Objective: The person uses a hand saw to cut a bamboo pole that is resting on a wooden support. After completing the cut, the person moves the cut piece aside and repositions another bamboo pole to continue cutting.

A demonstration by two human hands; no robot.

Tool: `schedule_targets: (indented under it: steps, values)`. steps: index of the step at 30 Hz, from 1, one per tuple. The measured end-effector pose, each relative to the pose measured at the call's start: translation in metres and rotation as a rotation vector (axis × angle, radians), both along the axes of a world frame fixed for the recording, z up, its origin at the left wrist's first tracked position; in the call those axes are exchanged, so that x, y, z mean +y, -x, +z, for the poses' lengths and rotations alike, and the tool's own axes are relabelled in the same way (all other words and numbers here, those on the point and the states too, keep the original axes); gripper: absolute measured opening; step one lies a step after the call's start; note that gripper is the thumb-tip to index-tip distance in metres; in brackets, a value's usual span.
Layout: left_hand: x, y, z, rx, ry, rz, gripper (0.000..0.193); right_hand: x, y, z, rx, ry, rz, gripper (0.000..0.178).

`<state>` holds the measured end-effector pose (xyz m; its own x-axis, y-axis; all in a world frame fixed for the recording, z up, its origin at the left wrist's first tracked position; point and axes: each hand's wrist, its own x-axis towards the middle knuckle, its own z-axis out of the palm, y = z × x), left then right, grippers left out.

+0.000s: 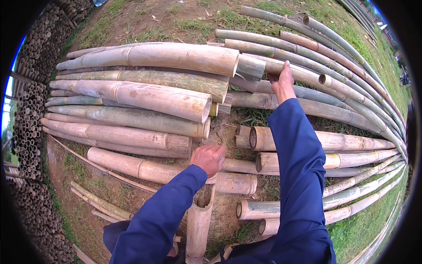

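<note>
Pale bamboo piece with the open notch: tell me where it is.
The pale notched bamboo piece is at the lower centre of the head view, just below the person's left hand and right of the blue fabric left sleeve.

Bamboo poles [154, 97] left and right on ground [145, 26]; stacks [30, 110] far left.

Left hand [208, 159] curled, right hand [284, 86] farther forward on an outstretched arm [300, 163].
</note>
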<state>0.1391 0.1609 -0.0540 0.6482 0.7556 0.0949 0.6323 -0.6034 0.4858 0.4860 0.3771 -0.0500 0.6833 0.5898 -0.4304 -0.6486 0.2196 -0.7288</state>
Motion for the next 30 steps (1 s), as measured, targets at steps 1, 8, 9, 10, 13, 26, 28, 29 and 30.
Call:
schedule_targets:
  steps: [1,8,9,10,13,26,28,29,30]
  values:
    - [0.001,0.002,0.0,0.003,0.003,0.007,0.017,-0.001,0.001,0.003,0.001,0.026,0.026,0.084]
    - [0.002,-0.003,0.0,-0.002,-0.022,0.012,0.015,0.003,-0.014,0.016,-0.026,0.081,0.081,0.092]
    - [0.004,-0.003,-0.001,-0.009,-0.026,0.007,0.014,0.003,-0.016,0.019,-0.042,0.054,0.063,0.09]
    - [0.0,0.002,0.001,-0.007,-0.026,0.028,0.013,-0.002,0.004,0.029,-0.049,0.043,0.068,0.089]
    - [-0.005,0.006,0.003,-0.004,-0.015,0.023,0.013,-0.01,-0.004,0.027,-0.04,-0.01,0.032,0.084]
    - [-0.008,0.01,-0.001,-0.018,-0.026,0.005,0.013,0.004,-0.016,0.025,-0.094,0.013,0.012,0.091]
    - [-0.009,0.01,0.0,-0.023,-0.033,0.003,0.012,0.013,-0.02,0.022,-0.065,-0.035,0.019,0.09]
    - [-0.009,0.01,0.0,-0.029,-0.03,0.016,0.013,0.013,-0.017,0.022,-0.078,-0.038,0.017,0.09]
    - [-0.01,0.009,0.0,-0.035,-0.028,0.027,0.013,0.01,-0.015,0.021,-0.07,-0.018,0.028,0.09]
